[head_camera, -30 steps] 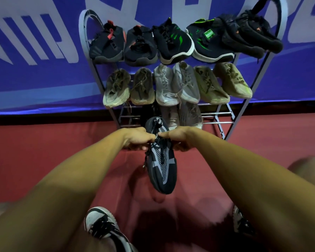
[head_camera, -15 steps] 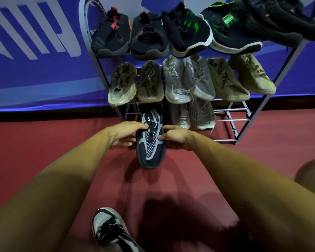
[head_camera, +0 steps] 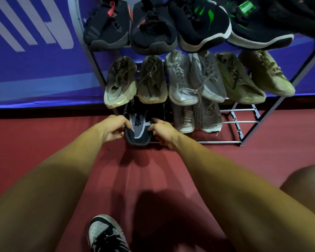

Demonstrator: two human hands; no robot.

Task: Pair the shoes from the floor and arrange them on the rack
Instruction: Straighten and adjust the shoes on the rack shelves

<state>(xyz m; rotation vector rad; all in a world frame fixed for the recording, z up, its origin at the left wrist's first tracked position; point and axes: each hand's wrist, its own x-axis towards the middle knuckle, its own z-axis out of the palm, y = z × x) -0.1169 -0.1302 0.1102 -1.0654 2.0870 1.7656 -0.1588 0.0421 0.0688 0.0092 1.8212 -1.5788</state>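
A black shoe with a grey mesh top (head_camera: 138, 130) lies on the bottom shelf of the metal shoe rack (head_camera: 247, 122), at its left end, toe toward me. My left hand (head_camera: 115, 129) grips its left side and my right hand (head_camera: 164, 130) grips its right side. Its heel is hidden in shadow under the middle shelf. To its right on the same shelf sits a grey pair (head_camera: 196, 118). The middle shelf carries tan, grey and olive shoes (head_camera: 182, 82). Black shoes (head_camera: 153, 28) fill the top shelf.
The rack stands against a blue banner wall (head_camera: 35, 51) on a red floor (head_camera: 44, 142). The bottom shelf's right part shows bare rails (head_camera: 238, 122). A black and white sneaker on my foot (head_camera: 104, 233) is at the bottom, and my knee (head_camera: 305, 186) at the right.
Both hands carried the black mesh shoe forward and down from above the floor onto the bottom shelf's left end. The view moved closer to the rack.
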